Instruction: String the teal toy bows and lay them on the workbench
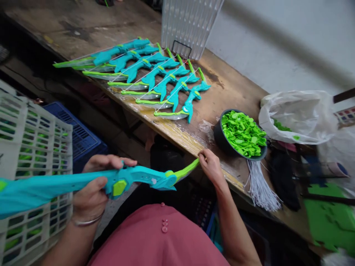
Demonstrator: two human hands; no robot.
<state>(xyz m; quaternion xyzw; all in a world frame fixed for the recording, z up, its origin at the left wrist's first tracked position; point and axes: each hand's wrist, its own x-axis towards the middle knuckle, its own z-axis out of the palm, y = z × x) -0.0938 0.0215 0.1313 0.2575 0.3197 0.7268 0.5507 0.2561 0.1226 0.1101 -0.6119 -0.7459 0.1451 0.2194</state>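
A blue plastic toy bow (144,173) with green parts stretches sideways in front of me, above my lap. My left hand (95,186) is wrapped around its blue middle, beside a green hexagonal piece. At the far end, the fingers of my right hand (211,166) pinch the tip of the green limb (186,170). Whether a string sits in those fingers I cannot tell. Across the wooden table (235,79) lies a row of several similar toy bows (163,79), with white strings drawn along them.
A dark bowl (216,133) heaped with small green pieces stands at the table edge, a bundle of white strings (260,184) hanging below it. Beyond is a white plastic bag (299,129). Crates, one white (36,147) and one blue (77,129), stand at left. A clear ribbed panel (188,26) stands behind the bows.
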